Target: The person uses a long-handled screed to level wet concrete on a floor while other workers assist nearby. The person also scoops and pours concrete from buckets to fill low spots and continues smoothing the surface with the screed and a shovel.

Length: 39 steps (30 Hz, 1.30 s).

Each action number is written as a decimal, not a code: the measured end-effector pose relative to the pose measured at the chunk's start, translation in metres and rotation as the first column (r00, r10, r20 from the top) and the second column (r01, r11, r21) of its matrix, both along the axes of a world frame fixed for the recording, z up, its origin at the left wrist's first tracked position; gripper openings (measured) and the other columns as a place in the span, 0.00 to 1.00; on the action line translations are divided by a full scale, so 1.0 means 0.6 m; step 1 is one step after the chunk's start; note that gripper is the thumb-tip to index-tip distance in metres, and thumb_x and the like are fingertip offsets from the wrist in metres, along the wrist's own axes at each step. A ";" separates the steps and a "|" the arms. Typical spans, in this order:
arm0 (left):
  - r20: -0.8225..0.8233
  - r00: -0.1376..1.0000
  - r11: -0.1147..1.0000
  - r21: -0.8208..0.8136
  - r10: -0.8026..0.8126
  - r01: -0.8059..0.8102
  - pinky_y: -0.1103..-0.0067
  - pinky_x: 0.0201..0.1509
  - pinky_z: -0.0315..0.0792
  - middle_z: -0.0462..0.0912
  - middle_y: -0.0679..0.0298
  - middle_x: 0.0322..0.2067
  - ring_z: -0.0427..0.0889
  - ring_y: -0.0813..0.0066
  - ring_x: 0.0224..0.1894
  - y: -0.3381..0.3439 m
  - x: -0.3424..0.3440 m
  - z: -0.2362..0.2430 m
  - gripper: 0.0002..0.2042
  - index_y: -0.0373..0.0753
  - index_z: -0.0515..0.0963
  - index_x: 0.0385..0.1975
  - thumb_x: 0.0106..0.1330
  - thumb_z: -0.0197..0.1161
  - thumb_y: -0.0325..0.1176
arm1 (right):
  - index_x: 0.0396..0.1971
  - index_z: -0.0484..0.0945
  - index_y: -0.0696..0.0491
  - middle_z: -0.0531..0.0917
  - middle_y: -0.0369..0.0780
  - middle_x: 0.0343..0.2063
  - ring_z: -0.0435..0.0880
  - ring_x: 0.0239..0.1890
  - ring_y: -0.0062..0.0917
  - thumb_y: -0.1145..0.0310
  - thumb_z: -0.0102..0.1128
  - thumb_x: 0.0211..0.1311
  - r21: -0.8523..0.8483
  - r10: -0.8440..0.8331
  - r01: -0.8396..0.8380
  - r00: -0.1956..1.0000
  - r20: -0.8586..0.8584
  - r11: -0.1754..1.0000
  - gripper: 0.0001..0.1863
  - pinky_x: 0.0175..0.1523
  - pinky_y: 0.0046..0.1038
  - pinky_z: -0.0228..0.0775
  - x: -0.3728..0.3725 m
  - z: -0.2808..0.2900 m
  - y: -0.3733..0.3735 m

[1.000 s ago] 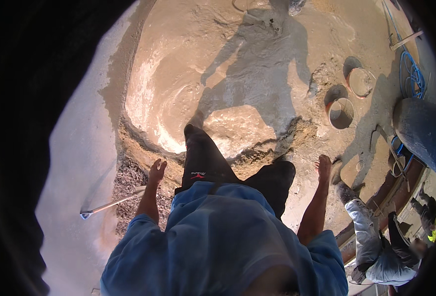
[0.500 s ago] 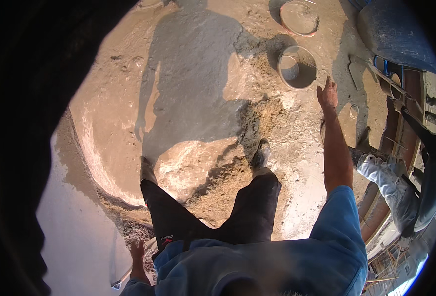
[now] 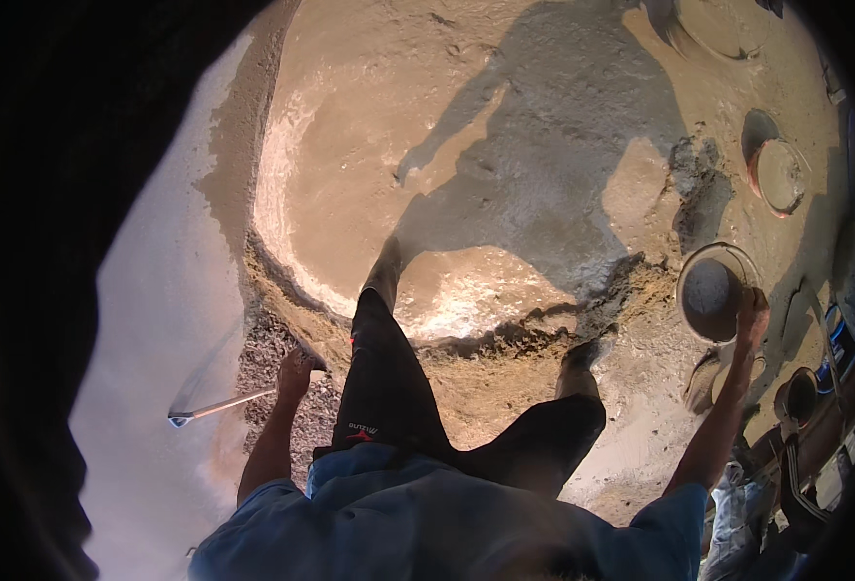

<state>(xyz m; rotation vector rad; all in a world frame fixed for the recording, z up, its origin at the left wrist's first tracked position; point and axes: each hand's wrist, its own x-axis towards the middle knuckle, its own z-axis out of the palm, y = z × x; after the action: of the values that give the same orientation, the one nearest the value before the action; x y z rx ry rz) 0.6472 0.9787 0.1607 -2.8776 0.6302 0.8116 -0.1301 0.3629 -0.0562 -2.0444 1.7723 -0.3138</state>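
Observation:
My right hand (image 3: 753, 318) is closed on the rim area of a round bucket (image 3: 684, 295) at the right. A patch of grey shows inside the bucket, partly in shadow; what it is I cannot make out. Low at the left, my left hand (image 3: 295, 376) is curled around a thin wooden handle (image 3: 229, 403) with a bluish end, which sticks out to the left over the pale ground. A small dark piece shows beside that fist. My legs stand apart on the edge of a wide bed of wet grey-brown mortar (image 3: 350, 174).
A second round container (image 3: 781, 177) filled with greyish material stands beyond the bucket. A ridge of sandy material (image 3: 486, 373) crosses between my legs. Gravel (image 3: 268, 363) lies by my left hand. At the lower right, another person's pale trousers (image 3: 728, 518) are partly visible.
My right hand has gone from reaching with fingers extended to gripping the bucket. My left hand has come up and forward, showing more of the handle. The view has turned and shifted left.

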 end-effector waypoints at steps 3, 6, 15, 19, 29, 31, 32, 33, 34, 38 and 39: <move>-0.112 0.992 0.931 -0.364 -0.050 0.006 0.72 0.46 0.78 0.76 0.48 0.52 0.82 0.63 0.43 -0.203 -0.013 -0.083 0.23 0.34 0.72 0.57 0.65 0.64 0.39 | 0.36 0.80 0.56 0.67 0.30 0.17 0.66 0.18 0.15 0.62 0.58 0.63 0.482 -0.400 0.235 0.875 0.274 0.844 0.12 0.20 0.22 0.59 0.189 0.155 0.047; -0.529 0.848 0.867 -0.410 0.025 -0.282 0.71 0.52 0.76 0.78 0.50 0.51 0.81 0.65 0.50 -0.334 -0.060 -0.180 0.26 0.35 0.71 0.58 0.65 0.65 0.42 | 0.37 0.80 0.53 0.64 0.27 0.17 0.63 0.17 0.12 0.62 0.61 0.62 0.702 -0.620 0.348 0.766 0.170 0.621 0.10 0.19 0.18 0.60 0.444 0.289 0.103; -0.926 0.362 0.759 -0.159 0.107 -0.631 0.72 0.57 0.71 0.83 0.52 0.45 0.79 0.64 0.52 -0.418 0.044 -0.348 0.39 0.33 0.62 0.65 0.62 0.65 0.54 | 0.44 0.80 0.56 0.60 0.24 0.11 0.55 0.12 0.08 0.67 0.58 0.68 0.877 -0.533 -0.180 0.734 0.422 0.446 0.11 0.20 0.19 0.60 1.095 0.257 0.243; -0.795 0.557 0.587 -0.338 0.241 -0.736 0.72 0.57 0.70 0.80 0.52 0.50 0.79 0.62 0.53 -0.415 0.277 -0.393 0.26 0.35 0.72 0.57 0.65 0.62 0.46 | 0.44 0.80 0.56 0.60 0.24 0.12 0.57 0.13 0.09 0.65 0.58 0.68 0.822 -0.541 -0.434 0.619 0.569 0.368 0.12 0.21 0.21 0.60 1.378 0.171 0.234; 0.296 0.953 0.835 -0.509 -0.061 0.211 0.59 0.66 0.62 0.54 0.45 0.67 0.58 0.43 0.68 -0.521 0.826 -0.459 0.31 0.59 0.55 0.70 0.67 0.56 0.47 | 0.48 0.74 0.56 0.58 0.28 0.16 0.62 0.18 0.16 0.61 0.53 0.71 0.699 -0.670 -0.574 0.318 0.670 0.427 0.14 0.35 0.29 0.72 1.863 -0.198 0.253; 0.395 0.893 0.908 -0.255 -0.215 0.332 0.61 0.67 0.62 0.55 0.47 0.67 0.59 0.48 0.68 -0.558 0.854 -0.480 0.29 0.66 0.56 0.69 0.68 0.55 0.52 | 0.49 0.72 0.56 0.58 0.29 0.16 0.63 0.17 0.18 0.62 0.51 0.72 0.771 -0.749 -0.507 0.317 0.582 0.386 0.15 0.37 0.34 0.76 1.891 -0.262 0.261; 0.386 0.888 0.909 -0.219 -0.252 0.354 0.61 0.68 0.61 0.55 0.48 0.67 0.57 0.48 0.69 -0.567 0.863 -0.492 0.30 0.66 0.56 0.69 0.67 0.54 0.55 | 0.46 0.72 0.56 0.59 0.30 0.16 0.63 0.16 0.18 0.63 0.51 0.71 0.796 -0.757 -0.454 0.326 0.567 0.400 0.13 0.34 0.33 0.76 1.894 -0.288 0.262; 0.371 0.883 0.910 -0.183 -0.288 0.373 0.61 0.69 0.60 0.54 0.48 0.68 0.55 0.49 0.71 -0.569 0.868 -0.505 0.30 0.67 0.56 0.69 0.67 0.52 0.58 | 0.44 0.73 0.56 0.60 0.31 0.16 0.63 0.14 0.18 0.64 0.50 0.70 0.821 -0.765 -0.398 0.339 0.547 0.410 0.11 0.31 0.32 0.75 1.891 -0.310 0.266; 0.355 0.877 0.906 -0.151 -0.323 0.395 0.61 0.70 0.59 0.53 0.49 0.68 0.52 0.49 0.72 -0.573 0.869 -0.523 0.31 0.68 0.55 0.69 0.66 0.51 0.61 | 0.41 0.73 0.55 0.61 0.32 0.17 0.62 0.13 0.18 0.66 0.49 0.69 0.841 -0.773 -0.339 0.350 0.529 0.422 0.09 0.28 0.31 0.75 1.883 -0.331 0.269; 0.218 0.946 0.909 -0.294 -0.238 0.297 0.55 0.69 0.58 0.46 0.49 0.71 0.51 0.42 0.70 -0.552 0.879 -0.583 0.39 0.64 0.54 0.70 0.60 0.46 0.73 | 0.45 0.74 0.56 0.57 0.29 0.15 0.61 0.13 0.17 0.63 0.51 0.72 0.871 -0.769 -0.287 0.412 0.489 0.400 0.12 0.32 0.36 0.78 1.847 -0.368 0.280; 0.168 0.956 0.910 -0.303 -0.241 0.283 0.56 0.68 0.60 0.46 0.50 0.71 0.51 0.44 0.71 -0.560 0.863 -0.585 0.39 0.65 0.52 0.71 0.60 0.45 0.74 | 0.44 0.74 0.56 0.57 0.29 0.15 0.61 0.13 0.17 0.63 0.50 0.72 0.880 -0.766 -0.252 0.434 0.474 0.402 0.12 0.32 0.37 0.78 1.829 -0.376 0.277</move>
<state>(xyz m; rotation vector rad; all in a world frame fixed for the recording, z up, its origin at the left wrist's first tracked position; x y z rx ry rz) 1.1651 0.6425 -0.1904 -2.9939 1.2059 0.5216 0.9672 0.5293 -0.2819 -0.4519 1.1194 -0.3293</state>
